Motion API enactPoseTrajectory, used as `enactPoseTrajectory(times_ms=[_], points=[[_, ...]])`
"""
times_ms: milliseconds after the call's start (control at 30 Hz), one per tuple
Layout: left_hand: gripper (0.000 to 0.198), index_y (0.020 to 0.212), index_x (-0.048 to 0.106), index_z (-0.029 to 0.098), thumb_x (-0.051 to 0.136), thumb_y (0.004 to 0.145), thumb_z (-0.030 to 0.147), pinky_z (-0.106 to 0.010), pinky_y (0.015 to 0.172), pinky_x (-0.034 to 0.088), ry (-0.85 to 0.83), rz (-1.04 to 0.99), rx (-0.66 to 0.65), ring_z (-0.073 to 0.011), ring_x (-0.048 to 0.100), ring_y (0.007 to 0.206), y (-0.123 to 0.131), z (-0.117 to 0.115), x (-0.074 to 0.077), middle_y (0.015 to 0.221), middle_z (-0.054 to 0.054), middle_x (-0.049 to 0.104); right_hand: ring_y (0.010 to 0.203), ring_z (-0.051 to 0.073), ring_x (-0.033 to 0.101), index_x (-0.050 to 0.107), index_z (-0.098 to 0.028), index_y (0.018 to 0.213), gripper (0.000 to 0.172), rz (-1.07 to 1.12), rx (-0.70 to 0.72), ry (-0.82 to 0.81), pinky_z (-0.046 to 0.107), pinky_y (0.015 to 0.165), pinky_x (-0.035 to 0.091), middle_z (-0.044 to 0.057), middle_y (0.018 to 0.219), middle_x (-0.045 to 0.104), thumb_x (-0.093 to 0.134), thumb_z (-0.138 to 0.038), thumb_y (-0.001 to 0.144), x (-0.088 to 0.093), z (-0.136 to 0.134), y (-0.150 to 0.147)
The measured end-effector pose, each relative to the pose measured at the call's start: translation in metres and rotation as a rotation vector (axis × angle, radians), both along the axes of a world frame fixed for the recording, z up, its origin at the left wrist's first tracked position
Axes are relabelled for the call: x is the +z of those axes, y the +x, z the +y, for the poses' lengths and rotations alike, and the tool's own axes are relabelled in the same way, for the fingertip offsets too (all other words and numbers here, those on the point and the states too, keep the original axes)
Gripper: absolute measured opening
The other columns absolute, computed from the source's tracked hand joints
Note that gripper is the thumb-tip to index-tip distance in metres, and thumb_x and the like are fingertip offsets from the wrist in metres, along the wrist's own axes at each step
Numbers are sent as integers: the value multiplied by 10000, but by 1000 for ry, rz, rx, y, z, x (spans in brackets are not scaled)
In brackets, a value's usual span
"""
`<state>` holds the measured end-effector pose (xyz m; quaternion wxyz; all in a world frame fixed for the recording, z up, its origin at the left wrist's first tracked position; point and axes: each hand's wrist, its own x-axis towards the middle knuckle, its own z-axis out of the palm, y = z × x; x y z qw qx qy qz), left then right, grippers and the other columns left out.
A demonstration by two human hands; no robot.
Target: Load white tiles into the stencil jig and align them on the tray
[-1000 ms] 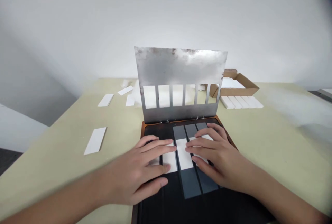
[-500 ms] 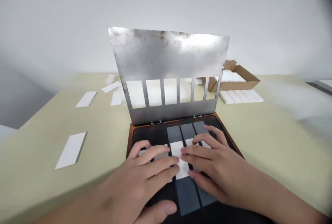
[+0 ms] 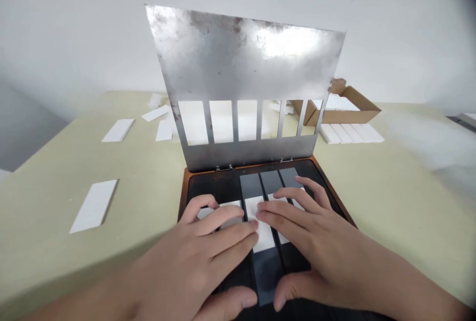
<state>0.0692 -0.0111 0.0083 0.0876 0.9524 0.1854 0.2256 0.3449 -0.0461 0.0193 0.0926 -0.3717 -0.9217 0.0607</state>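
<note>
My left hand [image 3: 211, 261] lies palm down over the left part of a black board [image 3: 213, 187], fingers stretched out. Their tips touch or hover near a white rectangular piece [image 3: 265, 236] in the middle. From the other side, my right hand [image 3: 316, 232] reaches over the board with fingers spread, two fingertips at the same piece and its thumb stretched toward me. Dark grey strips [image 3: 251, 185] lie beneath the white pieces. More white pieces are partly hidden under both hands. A hinged metal plate [image 3: 238, 63] with rectangular cut-outs stands raised behind.
Loose white pieces lie on the pale yellow table [image 3: 141, 172]: one white piece [image 3: 94, 206] at left, several farther back. At back right, a cardboard box [image 3: 366, 113] holds white material. A row of white pieces [image 3: 351, 133] lies before it. A wall rises behind.
My right thumb has moved down toward me, away from the white piece. My left hand has hardly moved. The metal plate looks larger and reaches higher in the view, which has shifted slightly.
</note>
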Motion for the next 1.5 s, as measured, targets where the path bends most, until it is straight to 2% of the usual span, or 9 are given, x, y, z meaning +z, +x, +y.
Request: enactPoseTrajectory(times_ms=[400, 533, 633, 800, 867, 1000, 1267, 1367, 1500], points=[[391, 1269, 717, 201, 567, 1068, 501, -445, 1003, 312, 39, 35, -10, -267, 633, 1103, 0, 0, 1, 1247, -39, 766, 1352, 279, 485, 590, -202, 1455, 633, 17, -19, -40, 513, 1284, 9, 33, 1481, 645, 561, -670, 1029, -4, 0, -1], [300, 1238, 746, 286, 628, 1036, 474, -454, 970, 396, 128, 49, -182, -248, 628, 1001, -3, -2, 3, 1101, -37, 743, 1303, 248, 528, 640, -235, 1374, 450, 104, -64, -63, 507, 1298, 45, 9, 1416, 688, 603, -550, 1054, -5, 2, -3], [304, 1268, 748, 327, 690, 1013, 483, -425, 967, 443, 252, 70, -281, -203, 602, 1024, -2, -9, 1, 1185, 12, 724, 1270, 240, 551, 667, -248, 1322, 382, 153, -74, -64, 510, 1299, 73, 3, 1365, 717, 645, -505, 1041, -4, 4, -4], [452, 1329, 728, 303, 607, 1037, 627, -436, 992, 402, 327, 147, -205, -214, 568, 1101, 0, -15, -2, 1242, 9, 717, 1257, 233, 561, 680, -262, 1311, 297, 155, -88, -82, 526, 1293, 91, 2, 1362, 724, 559, -425, 1094, -1, 3, -4], [464, 1317, 736, 277, 597, 1043, 625, -439, 986, 396, 346, 133, -191, -224, 568, 1107, 0, -14, -1, 1242, -4, 722, 1262, 238, 562, 679, -258, 1316, 329, 153, -80, -96, 536, 1291, 93, 15, 1370, 721, 551, -464, 1094, 0, 3, -3], [446, 1302, 742, 239, 586, 1064, 582, -426, 966, 409, 341, 145, -224, -219, 606, 1054, 0, -12, 0, 1122, -19, 753, 1277, 275, 555, 649, -210, 1372, 662, 161, -38, -80, 561, 1301, 59, 68, 1383, 709, 656, -717, 947, -2, 3, 0], [358, 1135, 796, 205, 599, 1079, 500, -409, 946, 413, 333, 58, -225, -205, 623, 1074, 0, -12, -1, 1204, -6, 772, 1235, 264, 596, 667, -225, 1359, 827, 231, -35, -55, 547, 1306, 96, 55, 1300, 741, 745, -818, 788, -4, 4, 0], [395, 1225, 768, 175, 598, 1078, 500, -421, 931, 386, 332, 90, -158, -232, 598, 1115, -1, -12, -2, 1245, -23, 757, 1241, 253, 593, 677, -232, 1339, 771, 209, -51, -31, 533, 1307, 105, 49, 1289, 745, 729, -800, 822, -5, 4, -2], [378, 1307, 733, 166, 606, 1074, 435, -435, 958, 368, 313, 106, -56, -266, 597, 1126, 0, -14, -6, 1338, -54, 728, 1217, 217, 590, 707, -249, 1255, 513, 205, -94, -28, 497, 1304, 103, 7, 1264, 753, 699, -659, 948, -8, 6, -6]])
